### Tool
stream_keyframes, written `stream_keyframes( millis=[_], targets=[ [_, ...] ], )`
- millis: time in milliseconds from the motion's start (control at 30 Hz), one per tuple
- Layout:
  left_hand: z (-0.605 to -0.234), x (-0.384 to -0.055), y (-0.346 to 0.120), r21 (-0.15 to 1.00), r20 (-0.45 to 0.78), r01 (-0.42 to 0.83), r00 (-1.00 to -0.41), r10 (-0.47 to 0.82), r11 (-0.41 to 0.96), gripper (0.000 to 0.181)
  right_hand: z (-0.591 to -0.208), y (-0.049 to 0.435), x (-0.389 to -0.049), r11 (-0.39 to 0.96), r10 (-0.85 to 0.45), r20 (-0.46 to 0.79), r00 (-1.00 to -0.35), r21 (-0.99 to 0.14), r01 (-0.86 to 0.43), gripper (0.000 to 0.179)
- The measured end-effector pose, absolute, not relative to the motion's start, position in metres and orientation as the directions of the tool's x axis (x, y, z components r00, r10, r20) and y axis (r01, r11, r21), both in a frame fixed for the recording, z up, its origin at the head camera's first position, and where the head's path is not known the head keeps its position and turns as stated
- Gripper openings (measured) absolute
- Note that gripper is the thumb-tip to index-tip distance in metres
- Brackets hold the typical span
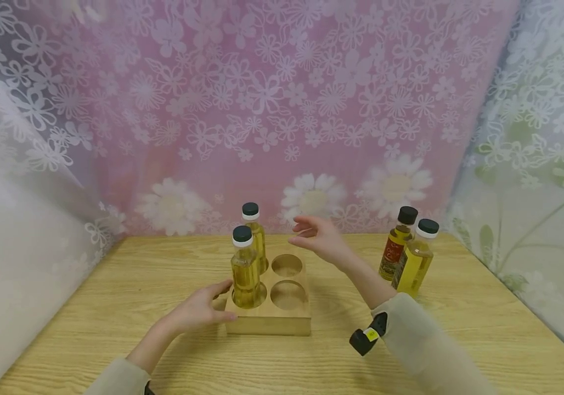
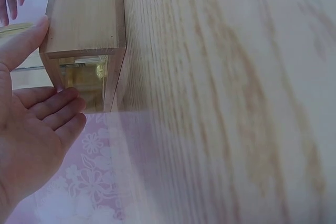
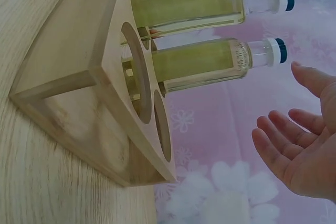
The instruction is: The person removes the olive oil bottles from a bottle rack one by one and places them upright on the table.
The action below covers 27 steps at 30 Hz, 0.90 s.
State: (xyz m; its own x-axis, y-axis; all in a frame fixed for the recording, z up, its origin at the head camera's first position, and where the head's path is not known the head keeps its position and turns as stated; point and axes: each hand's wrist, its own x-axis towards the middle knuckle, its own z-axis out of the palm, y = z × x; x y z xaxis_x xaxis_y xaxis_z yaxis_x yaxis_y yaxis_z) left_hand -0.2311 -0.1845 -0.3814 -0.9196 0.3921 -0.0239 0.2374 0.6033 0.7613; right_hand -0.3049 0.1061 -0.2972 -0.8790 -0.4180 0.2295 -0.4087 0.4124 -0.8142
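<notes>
A wooden bottle rack (image 1: pixel 268 325) with round holes stands on the table. Two clear bottles of yellow oil with dark caps sit upright in its left holes, the front bottle (image 1: pixel 246 274) and the rear bottle (image 1: pixel 258 241). The two right holes hold nothing. My left hand (image 1: pixel 194 310) rests against the rack's front left corner, thumb at the front edge, fairly straight fingers (image 2: pixel 55 109) touching its left side. Holding nothing, my right hand (image 1: pixel 325 241) hovers above and behind the rack's right side. Its fingers (image 3: pixel 286 135) are loosely bent and apart from both bottles.
On the table's right side stand a red-labelled olive oil bottle (image 1: pixel 394 249) and another yellow oil bottle (image 1: pixel 414 266) in front of it, beyond my right forearm. A flowered pink curtain (image 1: pixel 272 109) hangs behind the wood-grain table (image 1: pixel 114 285), with pale cloth at both sides.
</notes>
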Motion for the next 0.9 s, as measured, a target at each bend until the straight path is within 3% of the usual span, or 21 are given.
stream_keyframes(
  millis=[567,900],
  targets=[
    [-0.38,-0.231,-0.184,0.774,-0.045,0.222,-0.915,0.4,0.593,0.089,-0.314,0.047,-0.336,0.448,-0.453,0.152,-0.879,-0.814,-0.371,0.059],
    [-0.38,-0.23,-0.183,0.773,-0.045,0.221,-0.916,0.399,0.595,0.088,-0.317,0.025,-0.336,0.435,-0.47,0.227,-0.853,-0.782,-0.447,0.051]
  ],
)
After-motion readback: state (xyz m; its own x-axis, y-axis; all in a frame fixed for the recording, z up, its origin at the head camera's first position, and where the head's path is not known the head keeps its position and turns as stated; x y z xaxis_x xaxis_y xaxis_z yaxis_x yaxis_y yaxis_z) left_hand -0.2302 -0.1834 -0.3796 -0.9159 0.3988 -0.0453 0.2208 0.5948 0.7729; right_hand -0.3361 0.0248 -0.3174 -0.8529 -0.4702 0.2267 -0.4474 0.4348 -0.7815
